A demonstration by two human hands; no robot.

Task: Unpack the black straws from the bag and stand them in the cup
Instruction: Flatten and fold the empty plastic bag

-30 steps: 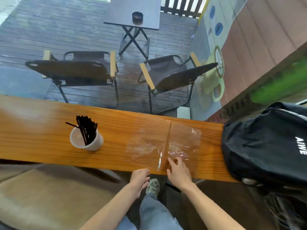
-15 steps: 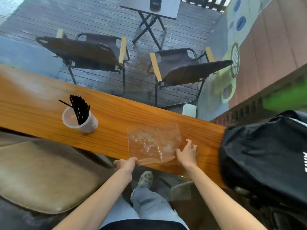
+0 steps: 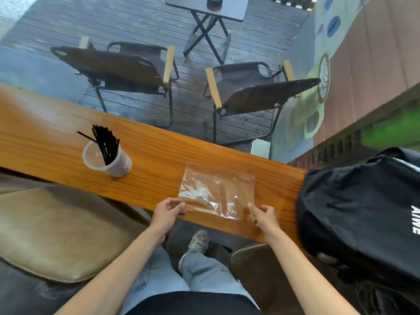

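Both hands, left (image 3: 167, 214) and right (image 3: 264, 216), pinch the empty bag (image 3: 217, 193); a careless sweep could topple the cup (image 3: 109, 161) of straws (image 3: 105, 145) left of it.

From here I count one clear cup (image 3: 106, 159) on the bench (image 3: 159, 160), with a bundle of black straws (image 3: 105, 144) too tightly packed to number. Right of the cup: one empty clear bag (image 3: 217, 192), one black backpack (image 3: 359, 205). Beyond the cup: two folding chairs (image 3: 127, 64), one small table (image 3: 204, 5). Two hands (image 3: 168, 214)
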